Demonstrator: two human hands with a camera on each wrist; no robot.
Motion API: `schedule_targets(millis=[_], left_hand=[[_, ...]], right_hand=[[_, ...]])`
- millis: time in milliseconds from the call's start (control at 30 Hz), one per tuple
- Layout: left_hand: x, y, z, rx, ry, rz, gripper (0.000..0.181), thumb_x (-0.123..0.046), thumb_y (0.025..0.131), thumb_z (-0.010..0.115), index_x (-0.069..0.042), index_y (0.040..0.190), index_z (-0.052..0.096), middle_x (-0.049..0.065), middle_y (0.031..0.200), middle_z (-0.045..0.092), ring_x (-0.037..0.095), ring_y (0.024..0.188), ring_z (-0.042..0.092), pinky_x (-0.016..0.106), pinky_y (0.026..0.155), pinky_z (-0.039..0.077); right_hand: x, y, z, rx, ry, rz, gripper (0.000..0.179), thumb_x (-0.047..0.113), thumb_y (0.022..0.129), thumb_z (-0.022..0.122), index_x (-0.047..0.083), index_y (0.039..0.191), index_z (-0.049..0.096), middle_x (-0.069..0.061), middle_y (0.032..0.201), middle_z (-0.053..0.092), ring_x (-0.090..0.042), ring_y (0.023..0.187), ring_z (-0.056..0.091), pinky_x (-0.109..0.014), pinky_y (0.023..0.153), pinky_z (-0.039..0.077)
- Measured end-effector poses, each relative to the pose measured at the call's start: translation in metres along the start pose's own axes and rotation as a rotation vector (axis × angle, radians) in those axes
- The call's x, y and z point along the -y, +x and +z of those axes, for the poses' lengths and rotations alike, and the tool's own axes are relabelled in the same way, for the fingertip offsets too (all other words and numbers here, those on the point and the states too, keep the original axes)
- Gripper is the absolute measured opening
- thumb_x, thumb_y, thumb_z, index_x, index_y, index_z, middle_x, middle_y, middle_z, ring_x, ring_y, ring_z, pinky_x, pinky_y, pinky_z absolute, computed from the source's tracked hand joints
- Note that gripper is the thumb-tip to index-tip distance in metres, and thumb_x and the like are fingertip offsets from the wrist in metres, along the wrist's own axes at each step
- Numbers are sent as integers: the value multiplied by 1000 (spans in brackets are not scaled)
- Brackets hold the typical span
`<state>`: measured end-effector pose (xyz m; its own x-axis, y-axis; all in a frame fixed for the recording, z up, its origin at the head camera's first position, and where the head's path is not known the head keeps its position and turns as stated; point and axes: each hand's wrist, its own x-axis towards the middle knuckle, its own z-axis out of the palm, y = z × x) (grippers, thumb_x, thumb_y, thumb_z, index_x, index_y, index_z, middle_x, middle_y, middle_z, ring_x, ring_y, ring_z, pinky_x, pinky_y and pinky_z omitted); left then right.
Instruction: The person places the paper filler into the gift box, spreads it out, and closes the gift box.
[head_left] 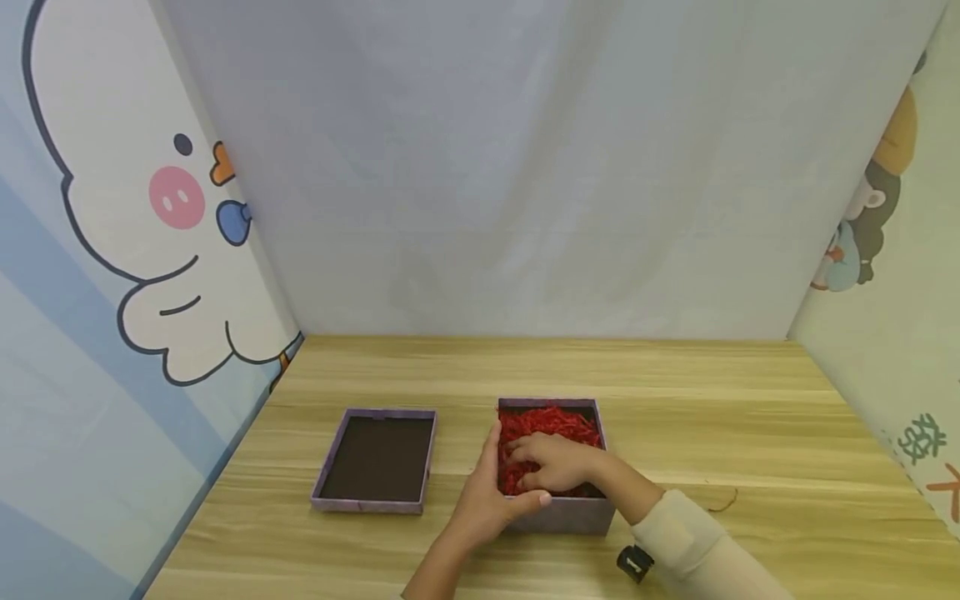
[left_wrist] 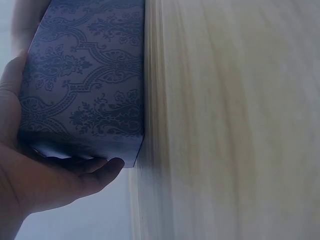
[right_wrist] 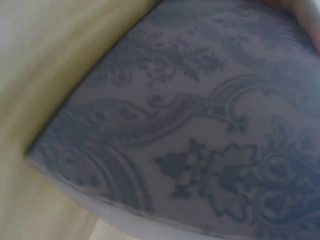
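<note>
A patterned purple-grey box [head_left: 561, 518] stands uncovered on the table, filled with red shredded paper [head_left: 553, 423]. My left hand [head_left: 483, 502] grips the box's near left corner, fingers along the left side and thumb at the front rim. In the left wrist view, this hand [left_wrist: 47, 182] wraps the corner of the damask-patterned box [left_wrist: 85, 75]. Inside the box, my right hand [head_left: 561, 461] rests on the shredded paper with spread, slightly bent fingers. Its fingertips are partly hidden in the paper. The right wrist view is filled mostly by the box's wall [right_wrist: 200, 130].
Left of the box lies a shallow lid [head_left: 382, 460], its dark inside facing up. A small black object [head_left: 635, 563] sits by my right forearm. Farther right is a thin brown strand [head_left: 723, 502]. A pale curtain [head_left: 525, 183] hangs behind the wooden table [head_left: 750, 400].
</note>
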<state>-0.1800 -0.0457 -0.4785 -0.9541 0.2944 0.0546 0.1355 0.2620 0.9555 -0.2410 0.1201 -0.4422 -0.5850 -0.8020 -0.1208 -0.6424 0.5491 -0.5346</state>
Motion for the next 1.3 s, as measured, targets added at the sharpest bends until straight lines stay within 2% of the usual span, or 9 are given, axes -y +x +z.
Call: schedule_targets(millis=[200,300,367,500,600,667,767,967,1300], left_hand=[[0,1,0,2,-9,-14,111,-43,75,76,-20,151,0,13,152,12,37,134,20,57,100,28],[0,0,0,0,-10,-5,110,-42,75,76,-18,151,0,15,151,14,38,133,21,57,99,28],[1,1,0,-6,-2,-2,111,-41,75,77,-16,151,0,16,151,15,39,133,21,58,99,27],[3,1,1,-10,-9,-15,112,-42,74,78,-18,151,0,15,151,15,38,133,21,56,101,26],[3,2,1,-9,-36,-18,112,-41,74,78,-19,151,-1,12,152,16,34,133,24,53,101,29],[3,3,1,-6,-65,-8,112,-38,74,79,-19,151,-1,10,151,20,30,131,30,48,100,33],[3,4,1,-1,-102,14,111,-34,75,79,-19,151,-1,7,149,25,26,127,36,43,97,37],[3,5,0,-1,-94,17,111,-34,75,79,-18,151,-1,6,151,21,24,129,33,42,99,35],[5,5,1,0,-70,-14,112,-39,75,78,-13,151,-1,12,152,14,31,132,26,47,102,30]], right_hand=[[-3,4,-8,51,47,-9,36,14,86,57,1,120,62,-15,129,52,-28,120,45,-39,99,36],[-5,1,-10,28,118,-15,35,14,87,56,4,120,62,-13,129,52,-25,121,45,-39,99,36],[-7,-2,-10,-15,166,-20,33,14,90,56,6,121,62,-9,128,54,-22,120,46,-37,97,38],[-6,-10,-16,-146,219,-42,30,15,93,57,7,122,62,-5,122,59,-14,102,55,-33,86,44],[-2,-15,-26,-252,232,-56,29,14,93,57,5,120,62,-7,116,62,-16,94,58,-34,80,47],[-1,-14,-33,-313,233,-65,27,10,93,57,2,117,63,-9,112,63,-18,99,59,-34,80,48],[-3,-9,-40,-354,258,-69,26,6,91,57,-1,116,63,-12,108,64,-19,95,60,-34,78,49],[-16,7,-39,-289,233,-73,30,6,91,57,0,121,60,-11,117,61,-22,107,56,-38,88,45],[-29,22,-24,-147,177,21,42,16,90,59,0,128,54,-15,129,52,-31,121,44,-47,97,36]])
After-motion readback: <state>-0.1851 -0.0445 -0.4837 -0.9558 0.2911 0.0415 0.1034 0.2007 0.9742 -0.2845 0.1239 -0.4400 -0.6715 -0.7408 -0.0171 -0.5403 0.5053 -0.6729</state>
